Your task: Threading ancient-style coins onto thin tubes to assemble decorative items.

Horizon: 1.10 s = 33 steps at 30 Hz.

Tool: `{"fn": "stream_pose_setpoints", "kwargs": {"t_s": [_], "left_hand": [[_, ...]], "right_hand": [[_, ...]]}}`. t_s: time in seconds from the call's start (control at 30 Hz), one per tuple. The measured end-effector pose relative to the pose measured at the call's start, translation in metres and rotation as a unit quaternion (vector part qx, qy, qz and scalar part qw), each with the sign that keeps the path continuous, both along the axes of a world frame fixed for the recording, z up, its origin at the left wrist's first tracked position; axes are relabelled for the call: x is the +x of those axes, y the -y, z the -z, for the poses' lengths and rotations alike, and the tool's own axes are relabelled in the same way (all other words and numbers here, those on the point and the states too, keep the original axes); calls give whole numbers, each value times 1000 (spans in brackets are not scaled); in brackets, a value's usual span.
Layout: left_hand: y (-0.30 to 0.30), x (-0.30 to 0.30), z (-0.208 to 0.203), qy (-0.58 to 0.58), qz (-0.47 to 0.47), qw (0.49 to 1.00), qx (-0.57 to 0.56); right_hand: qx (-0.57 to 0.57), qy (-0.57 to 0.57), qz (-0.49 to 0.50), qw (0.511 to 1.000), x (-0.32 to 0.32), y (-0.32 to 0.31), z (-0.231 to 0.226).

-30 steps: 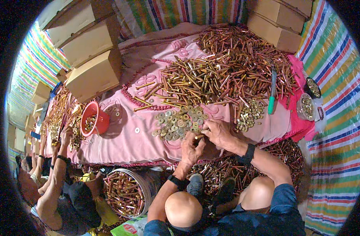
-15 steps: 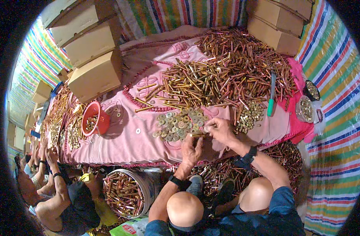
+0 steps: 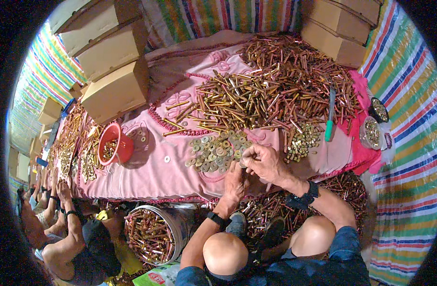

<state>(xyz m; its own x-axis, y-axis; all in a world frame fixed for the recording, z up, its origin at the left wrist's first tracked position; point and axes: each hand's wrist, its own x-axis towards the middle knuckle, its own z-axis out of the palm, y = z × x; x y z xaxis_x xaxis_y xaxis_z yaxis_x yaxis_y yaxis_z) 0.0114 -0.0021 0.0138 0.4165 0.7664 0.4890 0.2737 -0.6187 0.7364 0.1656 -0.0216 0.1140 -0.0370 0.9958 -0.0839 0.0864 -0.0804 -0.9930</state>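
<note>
My right hand (image 3: 267,164) pinches a round grey washer (image 3: 245,162) between thumb and fingers. Right against it, my left hand (image 3: 235,182) is closed, fingertips up near the washer. The gold-coloured bolt it held a moment ago is mostly hidden behind the fingers now. Just beyond both hands lies a spread of loose metal washers (image 3: 213,155) on a pink cloth (image 3: 180,176). A small heap of short nut-like gold pieces (image 3: 302,143) sits to the right of my right hand. Behind these rises a large pile of long bolts (image 3: 271,90).
A red bucket (image 3: 128,148) with small metal parts stands left. A green-handled tool (image 3: 329,128) lies at right, near small tubs of parts (image 3: 371,132). Cardboard boxes (image 3: 116,93) are stacked behind. Below the table edge stands a bolt-filled bucket (image 3: 149,233); another person (image 3: 70,238) works at left.
My right hand has come from the washers' right edge toward my left hand, bringing a washer against it. The bolt seen in my left hand is now covered.
</note>
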Motion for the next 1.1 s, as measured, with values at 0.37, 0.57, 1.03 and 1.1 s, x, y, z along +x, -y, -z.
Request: {"fn": "stream_pose_setpoints", "kwargs": {"t_s": [0.37,0.57,1.03,1.1], "left_hand": [[3,1,11,20,-12,998,-56],[4,-5,14,11,-42,998,-53],[12,-5,-2,19,-35,994,-102],[10,0,1,43,-37,997,-48]], "right_hand": [[160,219,35,962,29,-19,18],[174,573,65,799,83,-56,34],[119,65,143,980,54,-38,6],[153,-28,132,979,42,-30,0]]}}
